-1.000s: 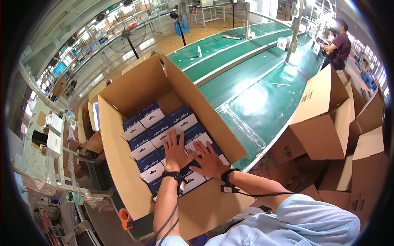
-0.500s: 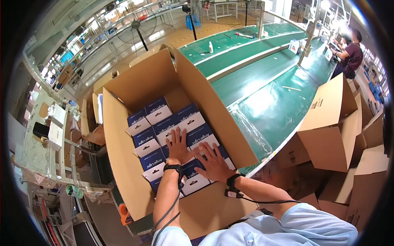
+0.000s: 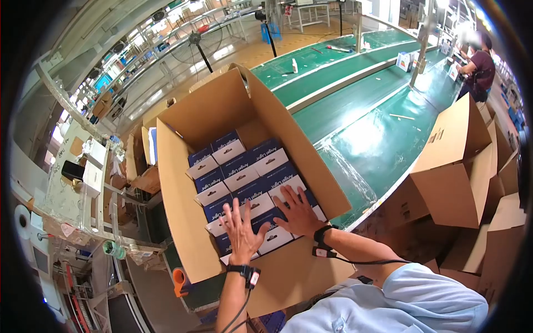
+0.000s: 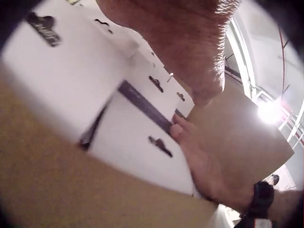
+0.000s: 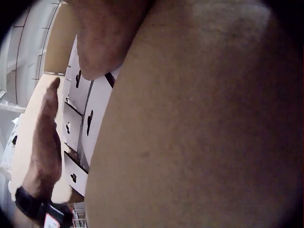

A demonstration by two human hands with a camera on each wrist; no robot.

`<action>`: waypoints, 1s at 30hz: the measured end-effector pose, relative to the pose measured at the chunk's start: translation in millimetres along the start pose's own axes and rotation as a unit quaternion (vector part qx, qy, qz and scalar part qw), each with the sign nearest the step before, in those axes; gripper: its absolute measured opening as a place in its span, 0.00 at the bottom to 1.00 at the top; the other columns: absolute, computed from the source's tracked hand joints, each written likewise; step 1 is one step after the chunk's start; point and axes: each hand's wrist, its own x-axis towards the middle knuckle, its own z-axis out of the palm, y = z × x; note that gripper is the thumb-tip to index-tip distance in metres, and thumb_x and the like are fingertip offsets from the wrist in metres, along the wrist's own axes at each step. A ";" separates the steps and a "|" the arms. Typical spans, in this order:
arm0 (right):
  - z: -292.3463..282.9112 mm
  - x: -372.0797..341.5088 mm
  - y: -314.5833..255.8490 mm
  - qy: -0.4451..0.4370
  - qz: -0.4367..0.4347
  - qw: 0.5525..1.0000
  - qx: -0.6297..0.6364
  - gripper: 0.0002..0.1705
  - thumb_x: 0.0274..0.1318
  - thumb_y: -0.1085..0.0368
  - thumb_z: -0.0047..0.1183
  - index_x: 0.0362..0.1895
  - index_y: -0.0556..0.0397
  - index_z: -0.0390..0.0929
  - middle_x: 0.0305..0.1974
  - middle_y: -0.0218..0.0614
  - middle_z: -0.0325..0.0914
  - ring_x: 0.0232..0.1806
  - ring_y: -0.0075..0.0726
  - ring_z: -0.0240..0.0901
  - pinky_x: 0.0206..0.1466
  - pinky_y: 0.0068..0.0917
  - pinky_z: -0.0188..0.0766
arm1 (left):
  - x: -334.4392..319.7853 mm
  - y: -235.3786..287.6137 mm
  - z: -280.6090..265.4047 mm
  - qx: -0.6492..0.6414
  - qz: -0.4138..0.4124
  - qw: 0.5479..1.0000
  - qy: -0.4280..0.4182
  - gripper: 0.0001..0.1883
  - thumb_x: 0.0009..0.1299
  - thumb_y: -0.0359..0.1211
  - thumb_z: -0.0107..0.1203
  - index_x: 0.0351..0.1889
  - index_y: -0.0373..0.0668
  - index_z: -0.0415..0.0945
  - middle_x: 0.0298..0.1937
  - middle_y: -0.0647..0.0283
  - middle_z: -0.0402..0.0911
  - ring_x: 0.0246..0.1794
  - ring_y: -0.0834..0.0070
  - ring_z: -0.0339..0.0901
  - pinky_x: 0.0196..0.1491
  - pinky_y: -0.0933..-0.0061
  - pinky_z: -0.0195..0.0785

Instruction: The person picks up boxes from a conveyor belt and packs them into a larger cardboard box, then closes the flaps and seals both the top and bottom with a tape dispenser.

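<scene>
A large open cardboard carton (image 3: 176, 222) holds rows of small blue-and-white boxes (image 3: 241, 176) printed "Angel Light", with white hang-tab panels. My left hand (image 3: 242, 236) is spread over the near-left boxes, its fingers straight and thumb out. To its right my right hand (image 3: 300, 213) lies over the near-right boxes beside the carton wall, fingers extended. A gap separates the two thumbs. In the left wrist view the right hand (image 4: 204, 168) reaches across a white panel (image 4: 142, 152); in the right wrist view the left hand (image 5: 45, 147) appears flat, seen edge-on.
A green-topped conveyor bench (image 3: 361, 133) runs along the right. Empty open cartons (image 3: 449, 172) are stacked at far right, near a person (image 3: 480, 69) working. A tape dispenser with an orange part (image 3: 179, 282) sits by the carton's near-left corner. A cluttered side bench (image 3: 66, 183) is at left.
My left hand has drawn back toward me and to the left over the boxes, so the hands have moved apart. My right hand stays over the near-right boxes. The head view has shifted slightly.
</scene>
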 end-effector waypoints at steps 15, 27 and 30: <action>1.0 -1.0 0.0 0.003 0.001 1.000 -0.025 0.42 0.72 0.36 0.51 0.77 0.51 0.70 0.81 0.59 0.57 0.86 0.60 0.46 0.86 0.66 0.34 | -34.7 -32.1 31.0 0.043 -0.044 0.998 -0.034 0.47 0.74 0.59 0.61 0.87 0.52 0.57 0.90 0.48 0.46 0.89 0.38 0.37 0.83 0.27 0.28; 2.2 -4.3 -0.5 -0.004 0.007 1.000 0.006 0.41 0.74 0.38 0.48 0.78 0.53 0.68 0.82 0.58 0.54 0.87 0.58 0.43 0.88 0.63 0.31 | -35.0 -37.7 39.4 0.041 -0.047 0.998 -0.019 0.46 0.71 0.56 0.64 0.85 0.54 0.62 0.89 0.51 0.50 0.88 0.39 0.41 0.83 0.28 0.30; 1.7 -4.5 -0.8 -0.011 0.008 1.000 0.005 0.41 0.75 0.38 0.48 0.79 0.52 0.67 0.83 0.57 0.53 0.88 0.57 0.41 0.89 0.61 0.29 | -35.7 -39.9 42.3 0.046 -0.046 0.998 -0.019 0.46 0.71 0.57 0.64 0.85 0.54 0.60 0.89 0.51 0.50 0.89 0.39 0.41 0.83 0.28 0.29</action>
